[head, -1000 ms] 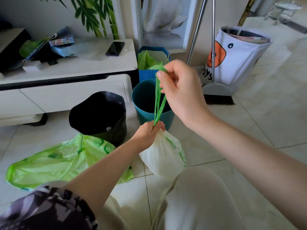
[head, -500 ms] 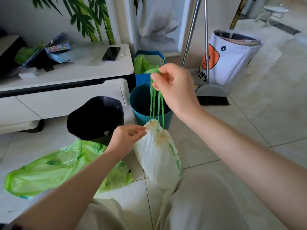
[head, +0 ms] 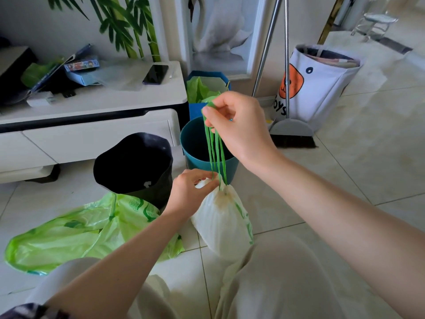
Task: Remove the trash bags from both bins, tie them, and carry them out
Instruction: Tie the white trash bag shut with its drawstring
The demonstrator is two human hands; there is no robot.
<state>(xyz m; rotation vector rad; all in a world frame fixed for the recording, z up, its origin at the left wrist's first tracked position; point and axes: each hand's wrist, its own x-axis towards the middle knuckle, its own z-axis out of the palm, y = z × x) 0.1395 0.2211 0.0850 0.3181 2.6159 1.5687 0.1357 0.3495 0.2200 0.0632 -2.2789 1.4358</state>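
- Head view: your right hand (head: 239,125) pinched the green drawstrings (head: 215,155) shut between thumb and fingers and held them taut above the white trash bag (head: 222,222), which hung just in front of your knee, low over the floor tiles (head: 345,171).
- A second before, your left hand (head: 190,192) had gripped the strings at the bag's neck; half a second before, it had let go and opened. At this moment its fingers were back at the gathered neck, loosely curled on the plastic, not clamped.
- That suggested the mouth was cinched and you were setting up the knot; tying looked unfinished.
- The teal bin (head: 200,150) and black bin (head: 135,164) both stood unlined, and the green trash bag (head: 76,233) lay slack on the floor beside them, apparently untied.
- The only legible writing was "oys" on the white storage basket (head: 322,86); the print on the bags was unreadable.
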